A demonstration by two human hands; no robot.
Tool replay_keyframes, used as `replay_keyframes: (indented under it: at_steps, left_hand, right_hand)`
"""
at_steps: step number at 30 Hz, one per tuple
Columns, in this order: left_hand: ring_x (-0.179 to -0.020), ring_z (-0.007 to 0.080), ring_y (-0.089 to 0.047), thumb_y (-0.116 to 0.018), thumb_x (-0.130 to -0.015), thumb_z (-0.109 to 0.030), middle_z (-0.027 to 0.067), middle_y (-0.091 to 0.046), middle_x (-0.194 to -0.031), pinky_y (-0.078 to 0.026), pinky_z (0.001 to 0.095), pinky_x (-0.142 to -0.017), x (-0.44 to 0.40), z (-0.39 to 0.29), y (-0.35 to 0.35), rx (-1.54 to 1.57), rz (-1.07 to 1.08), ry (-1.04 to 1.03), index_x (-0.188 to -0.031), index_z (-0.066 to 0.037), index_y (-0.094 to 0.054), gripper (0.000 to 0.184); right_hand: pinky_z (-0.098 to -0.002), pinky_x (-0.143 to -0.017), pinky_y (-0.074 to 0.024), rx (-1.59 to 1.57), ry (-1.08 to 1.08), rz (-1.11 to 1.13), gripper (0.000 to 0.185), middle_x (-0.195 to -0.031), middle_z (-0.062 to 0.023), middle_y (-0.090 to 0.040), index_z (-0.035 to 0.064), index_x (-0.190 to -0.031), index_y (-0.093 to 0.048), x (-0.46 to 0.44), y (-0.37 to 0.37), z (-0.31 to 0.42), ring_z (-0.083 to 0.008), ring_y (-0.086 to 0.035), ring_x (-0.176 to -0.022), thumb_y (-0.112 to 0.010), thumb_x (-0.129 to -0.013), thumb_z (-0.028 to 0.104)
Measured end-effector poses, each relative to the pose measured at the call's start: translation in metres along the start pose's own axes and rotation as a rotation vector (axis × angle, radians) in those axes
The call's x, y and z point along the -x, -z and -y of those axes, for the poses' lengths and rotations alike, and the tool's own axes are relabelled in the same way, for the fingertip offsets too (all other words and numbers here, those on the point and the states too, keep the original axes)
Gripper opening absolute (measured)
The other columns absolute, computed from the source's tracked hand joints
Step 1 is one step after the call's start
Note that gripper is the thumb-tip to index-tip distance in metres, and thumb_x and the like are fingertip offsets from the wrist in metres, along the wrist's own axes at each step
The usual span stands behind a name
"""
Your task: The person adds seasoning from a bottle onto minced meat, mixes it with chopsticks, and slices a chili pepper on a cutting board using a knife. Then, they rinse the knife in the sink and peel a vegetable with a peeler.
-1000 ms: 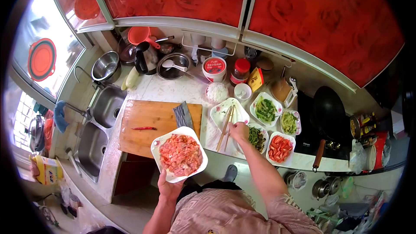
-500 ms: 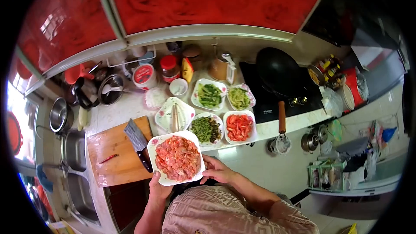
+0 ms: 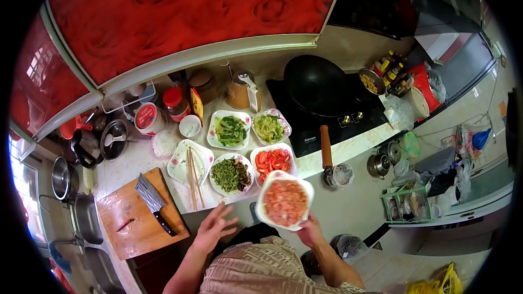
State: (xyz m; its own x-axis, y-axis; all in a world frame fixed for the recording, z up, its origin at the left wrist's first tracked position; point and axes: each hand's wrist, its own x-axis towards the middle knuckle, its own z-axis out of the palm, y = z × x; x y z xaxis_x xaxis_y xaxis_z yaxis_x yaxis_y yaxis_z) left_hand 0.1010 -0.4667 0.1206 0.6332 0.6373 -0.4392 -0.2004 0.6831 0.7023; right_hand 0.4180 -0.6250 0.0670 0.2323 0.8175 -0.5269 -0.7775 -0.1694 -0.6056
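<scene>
A white bowl (image 3: pixel 260 209) of raw minced meat (image 3: pixel 285 202) is held up by the right hand (image 3: pixel 310 231), which is clamped on its near right side, in front of the tabletop's (image 3: pixel 133 158) front edge. The left hand (image 3: pixel 212 228) is held well apart from it, fingers spread, near that same edge. A pair of chopsticks (image 3: pixel 192 174) is laid across a white dish (image 3: pixel 177 166) and pointed toward the front edge. By the tabletop's front left corner, a knife (image 3: pixel 150 193) and a red chili (image 3: pixel 125 225) are carried by a chopping board (image 3: pixel 114 204).
</scene>
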Motion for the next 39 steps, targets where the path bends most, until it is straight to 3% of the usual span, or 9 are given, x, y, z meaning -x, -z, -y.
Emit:
replay_keyframes:
  at_steps: [5,8,11,14,22,25,32,36,39]
  left_hand:
    - [-0.117,0.0399,-0.064,-0.049,-0.102,-0.007,0.0230,-0.059,-0.135,-0.054,0.0482,-0.097,0.040,0.006,0.011,-0.091,-0.228,0.071,-0.142,-0.001,-0.049,0.040]
    - [-0.081,0.0250,-0.069,-0.044,-0.091,0.006,0.0150,-0.070,-0.092,-0.058,0.0356,-0.072,0.055,0.062,0.062,-0.251,-0.303,-0.036,-0.100,0.001,-0.066,0.024]
    - [-0.052,0.0134,-0.050,-0.040,-0.083,0.010,0.0035,-0.055,-0.061,-0.042,0.0282,-0.048,0.065,0.085,0.084,0.034,-0.414,-0.169,-0.071,-0.005,-0.054,0.024]
    - [-0.047,0.0085,-0.037,-0.039,-0.084,0.009,-0.0001,-0.046,-0.056,-0.027,0.0260,-0.044,0.078,0.075,0.079,-0.053,-0.575,-0.127,-0.070,-0.008,-0.051,0.025]
    - [-0.046,0.0069,-0.039,-0.036,-0.081,0.010,-0.0011,-0.048,-0.056,-0.027,0.0244,-0.041,0.103,0.094,0.099,-0.226,-0.820,-0.044,-0.069,-0.009,-0.052,0.028]
    - [-0.047,0.0073,-0.040,-0.036,-0.079,0.010,-0.0005,-0.049,-0.056,-0.027,0.0247,-0.041,0.106,0.106,0.101,-0.287,-0.918,0.001,-0.068,-0.009,-0.053,0.027]
    - [-0.055,0.0083,-0.046,-0.040,-0.076,0.008,0.0001,-0.053,-0.061,-0.034,0.0250,-0.050,0.125,0.148,0.135,-0.309,-0.969,0.062,-0.070,-0.005,-0.057,0.022]
    - [-0.064,0.0093,-0.054,-0.048,-0.078,0.005,0.0031,-0.063,-0.073,-0.043,0.0251,-0.057,0.136,0.175,0.152,-0.348,-0.923,0.088,-0.083,-0.002,-0.068,0.021]
    - [-0.070,0.0101,-0.059,-0.067,-0.085,-0.013,0.0035,-0.070,-0.085,-0.048,0.0267,-0.062,0.138,0.133,0.106,-0.336,-0.912,0.268,-0.104,-0.004,-0.073,0.022]
  right_hand:
    - [-0.0408,-0.075,-0.0647,0.050,0.249,-0.227,0.066,-0.123,-0.0123,-0.064,0.0063,-0.137,-0.046,-0.020,0.066,0.046,-0.0282,-0.071,-0.099,-0.055,-0.072,0.000]
    - [-0.0370,-0.073,-0.0640,0.027,0.290,-0.260,0.062,-0.122,-0.0107,-0.064,0.0084,-0.137,-0.046,-0.060,0.106,0.070,-0.0257,-0.071,-0.098,-0.056,-0.075,0.003]
    - [-0.0365,-0.073,-0.0630,0.070,0.304,-0.259,0.059,-0.122,-0.0098,-0.064,0.0098,-0.136,-0.047,-0.103,0.127,0.089,-0.0243,-0.070,-0.097,-0.058,-0.079,0.007]
    - [-0.0325,-0.069,-0.0634,0.074,0.302,-0.252,0.053,-0.118,-0.0075,-0.066,0.0108,-0.135,-0.049,-0.134,0.127,0.100,-0.0216,-0.071,-0.091,-0.057,-0.083,0.009]
    - [-0.0382,-0.079,-0.0592,0.127,0.209,-0.024,0.032,-0.111,-0.0032,-0.067,0.0157,-0.128,-0.056,-0.192,0.140,0.113,-0.0199,-0.066,-0.098,-0.055,-0.099,0.028]
    - [-0.0291,-0.056,-0.0519,0.102,0.168,-0.307,0.038,-0.091,-0.0046,-0.061,0.0061,-0.126,-0.051,-0.189,0.086,0.125,-0.0155,-0.059,-0.070,-0.051,-0.089,0.012]
    - [-0.0280,-0.054,-0.0546,0.281,0.072,-0.277,0.025,-0.081,0.0011,-0.056,0.0115,-0.113,-0.058,-0.211,0.106,0.133,-0.0109,-0.057,-0.060,-0.053,-0.100,0.033]
    - [-0.0555,-0.085,-0.0578,0.167,0.141,-0.310,0.026,-0.094,-0.0100,-0.060,0.0110,-0.109,-0.057,-0.220,0.152,0.119,-0.0304,-0.061,-0.084,-0.064,-0.094,0.031]
    - [-0.0517,-0.102,-0.0500,-0.073,0.144,-0.174,0.041,-0.111,-0.0146,-0.060,0.0096,-0.123,-0.053,-0.217,0.181,0.098,-0.0355,-0.061,-0.103,-0.055,-0.097,0.042]
